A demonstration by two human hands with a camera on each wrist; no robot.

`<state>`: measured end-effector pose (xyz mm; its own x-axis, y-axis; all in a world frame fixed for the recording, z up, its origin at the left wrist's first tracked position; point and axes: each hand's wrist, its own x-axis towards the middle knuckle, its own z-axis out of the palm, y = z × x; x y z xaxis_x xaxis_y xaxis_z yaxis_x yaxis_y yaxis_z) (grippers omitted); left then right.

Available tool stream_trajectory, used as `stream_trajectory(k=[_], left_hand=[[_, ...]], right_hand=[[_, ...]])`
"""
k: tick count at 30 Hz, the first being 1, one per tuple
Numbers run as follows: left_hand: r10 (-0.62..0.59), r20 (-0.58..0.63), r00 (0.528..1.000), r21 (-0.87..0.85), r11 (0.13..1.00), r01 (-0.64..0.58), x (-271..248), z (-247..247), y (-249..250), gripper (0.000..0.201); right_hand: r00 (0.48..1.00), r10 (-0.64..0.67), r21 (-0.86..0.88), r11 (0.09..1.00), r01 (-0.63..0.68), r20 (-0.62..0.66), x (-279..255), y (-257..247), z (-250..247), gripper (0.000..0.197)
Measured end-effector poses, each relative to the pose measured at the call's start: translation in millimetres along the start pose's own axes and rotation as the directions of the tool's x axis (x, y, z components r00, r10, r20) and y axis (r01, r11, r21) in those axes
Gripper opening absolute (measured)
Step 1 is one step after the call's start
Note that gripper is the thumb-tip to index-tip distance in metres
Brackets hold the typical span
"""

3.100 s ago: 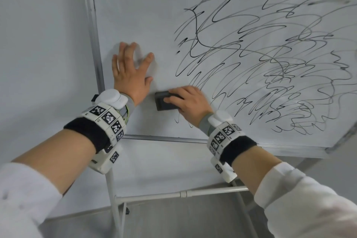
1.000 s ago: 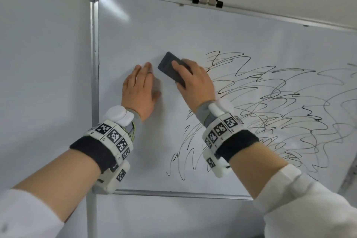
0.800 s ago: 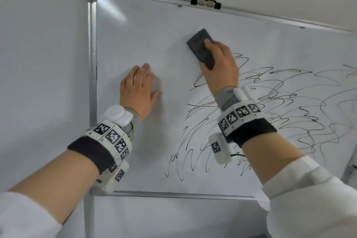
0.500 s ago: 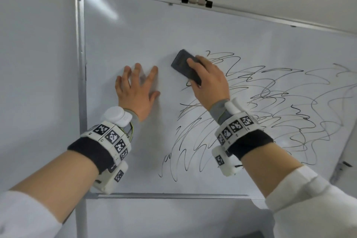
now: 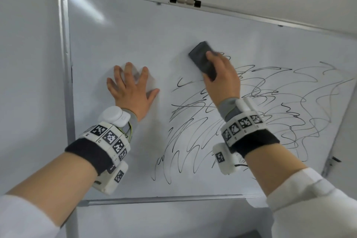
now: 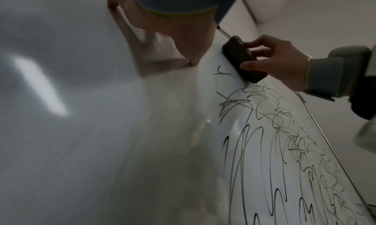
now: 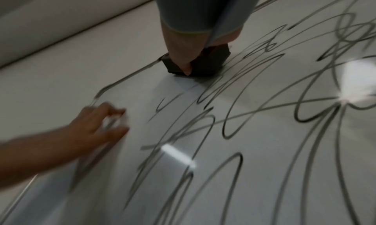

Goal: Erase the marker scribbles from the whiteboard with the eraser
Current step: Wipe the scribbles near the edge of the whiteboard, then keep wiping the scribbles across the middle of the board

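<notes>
A whiteboard (image 5: 125,31) in a metal frame fills the head view, with black marker scribbles (image 5: 260,114) over its middle and right. My right hand (image 5: 220,77) grips a black eraser (image 5: 201,60) and presses it flat on the board at the scribbles' upper left edge. The eraser (image 6: 240,61) shows side-on in the left wrist view, and in the right wrist view the eraser (image 7: 203,63) sits under my fingers. My left hand (image 5: 131,87) lies flat on bare board to the left, fingers spread. Scribbles (image 7: 264,116) run below the eraser.
The board's metal left frame (image 5: 65,83) and bottom rail (image 5: 164,199) bound the surface. A black and silver clip (image 5: 185,3) sits on the top edge. Plain white wall surrounds the board. The board's upper left part is bare.
My right hand has swept the eraser up and down across the scribbles' upper left, and the topmost strokes there are gone. My left hand stayed on the board and spread its fingers.
</notes>
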<state>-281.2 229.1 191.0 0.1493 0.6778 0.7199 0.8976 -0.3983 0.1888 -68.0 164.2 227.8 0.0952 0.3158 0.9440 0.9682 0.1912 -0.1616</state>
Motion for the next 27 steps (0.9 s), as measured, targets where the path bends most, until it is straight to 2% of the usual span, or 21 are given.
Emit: stream_trajectory(k=[2, 4, 6, 9, 11, 15, 19, 21, 24, 27], left_hand=[[0.001, -0.002, 1.000, 0.012, 1.000, -0.001, 0, 1, 0, 0.066], [-0.004, 0.002, 1.000, 0.015, 1.000, 0.003, 0, 2, 1, 0.066], [-0.008, 0.008, 1.000, 0.014, 1.000, 0.008, 1, 4, 2, 0.067], [-0.018, 0.019, 1.000, 0.010, 1.000, 0.018, 2, 4, 2, 0.067], [-0.008, 0.019, 1.000, 0.016, 1.000, 0.008, 2, 4, 1, 0.067], [0.014, -0.009, 1.000, 0.020, 1.000, -0.014, 1, 5, 0, 0.065], [-0.001, 0.012, 1.000, 0.017, 1.000, 0.001, 0, 7, 1, 0.064], [-0.006, 0.013, 1.000, 0.016, 1.000, 0.006, 0, 8, 2, 0.063], [0.010, 0.002, 1.000, 0.014, 1.000, -0.010, -2, 10, 1, 0.060], [0.036, -0.019, 0.999, 0.010, 0.999, -0.036, -6, 13, 0, 0.058]], right_hand=[[0.994, 0.094, 0.024, 0.995, -0.092, -0.056, 11, 8, -5, 0.052], [0.991, 0.111, 0.010, 0.994, -0.110, -0.072, 10, 2, -3, 0.052], [0.997, 0.068, 0.003, 0.998, -0.068, -0.042, -2, -9, 7, 0.053], [0.993, -0.100, -0.025, 0.994, 0.102, 0.060, -20, -17, 16, 0.053], [0.991, -0.112, -0.012, 0.993, 0.113, 0.068, -17, -14, 13, 0.052], [1.000, -0.030, 0.017, 0.999, 0.030, 0.006, -8, -11, 11, 0.051], [0.971, -0.219, -0.009, 0.975, 0.220, 0.093, -39, -20, 25, 0.051], [0.953, -0.262, 0.010, 0.965, 0.263, 0.153, -56, -21, 28, 0.051], [0.945, -0.253, 0.041, 0.967, 0.250, 0.206, -49, -20, 23, 0.051], [0.972, -0.178, 0.039, 0.984, 0.174, 0.155, -24, -21, 16, 0.050]])
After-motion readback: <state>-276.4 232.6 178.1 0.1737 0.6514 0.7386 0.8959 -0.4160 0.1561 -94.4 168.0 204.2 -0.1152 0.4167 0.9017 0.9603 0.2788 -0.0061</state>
